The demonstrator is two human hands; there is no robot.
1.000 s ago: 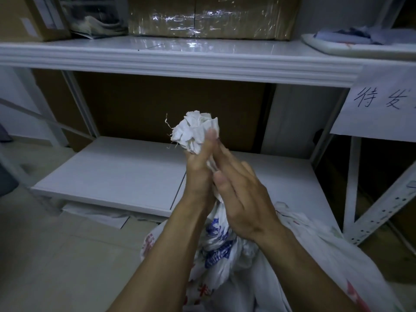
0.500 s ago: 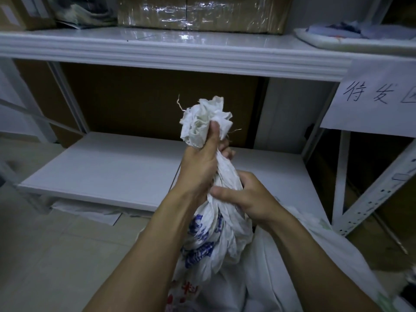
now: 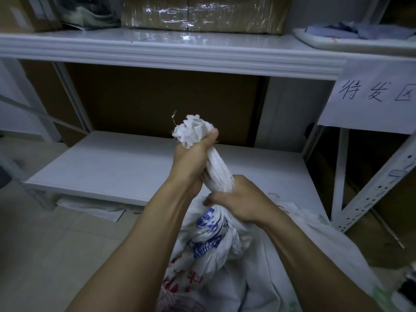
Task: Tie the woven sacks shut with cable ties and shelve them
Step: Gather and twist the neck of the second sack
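Nearest, the printed woven sack (image 3: 216, 251) sits low before the rack; the right hand (image 3: 239, 200) wraps the base of its twisted neck, likely to lock the twist; higher, the left hand (image 3: 191, 158) squeezes just under the bunched mouth; no cable tie shows; beyond lies the lower shelf (image 3: 108, 167).

Left hand (image 3: 191, 161) and right hand (image 3: 244, 200) are bare, forearms (image 3: 139, 239) likewise.

We see a white woven sack (image 3: 211, 239) with blue and red print standing before the low shelf (image 3: 112, 167), its neck twisted into a tight rope, our left hand (image 3: 191, 158) gripping just under the crumpled, frayed mouth and our right hand (image 3: 243, 201) lower down
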